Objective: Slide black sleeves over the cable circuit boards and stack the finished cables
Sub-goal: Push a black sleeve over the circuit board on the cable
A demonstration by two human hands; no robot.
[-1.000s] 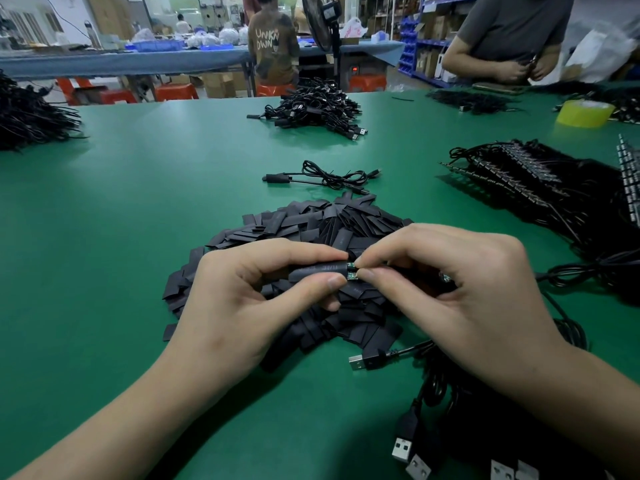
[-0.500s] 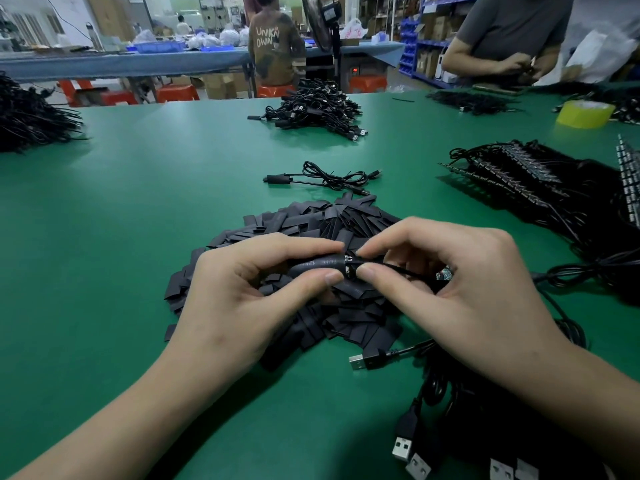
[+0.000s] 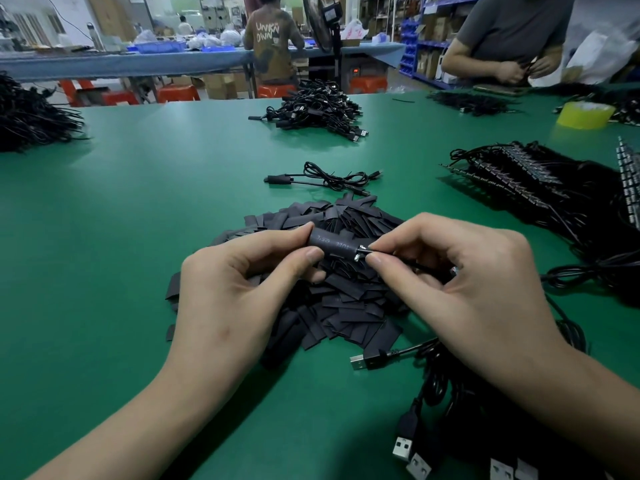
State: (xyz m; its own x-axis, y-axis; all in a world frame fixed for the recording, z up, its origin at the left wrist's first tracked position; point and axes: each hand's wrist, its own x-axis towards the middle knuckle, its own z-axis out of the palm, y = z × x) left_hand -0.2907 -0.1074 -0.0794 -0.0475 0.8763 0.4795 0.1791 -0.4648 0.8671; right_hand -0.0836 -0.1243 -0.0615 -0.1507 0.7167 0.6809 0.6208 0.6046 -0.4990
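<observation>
We look down at a green table (image 3: 138, 209) from a head-worn camera. Our left hand (image 3: 235, 289) grips a black sleeve (image 3: 329, 242), with thumb and forefinger pinching its left end and the other fingers curled beneath. The sleeve is held roughly level above the table and has pale print along its side.

Our right hand (image 3: 467, 285) pinches a thin black cable (image 3: 419, 267) right at the sleeve's right mouth, thumb and forefinger closed on it. A small metallic tip of the circuit board (image 3: 360, 252) shows at that mouth, between the two hands; the rest is hidden.

Directly beneath the hands lies a loose pile of flat black sleeves (image 3: 346, 306). Just beyond the pile, one coiled cable (image 3: 322, 178) lies by itself, and farther back sits a heap of cables (image 3: 315, 109). To the right, a row of cables with bare boards (image 3: 519, 174) lies side by side, with a yellow tape roll (image 3: 585, 114) behind it. Near our right forearm, USB plugs (image 3: 403, 448) on black leads lie on the table. A mound of black cables (image 3: 27, 116) sits at the far left. Across the table, a person in a grey shirt (image 3: 512, 29) has both hands together.
</observation>
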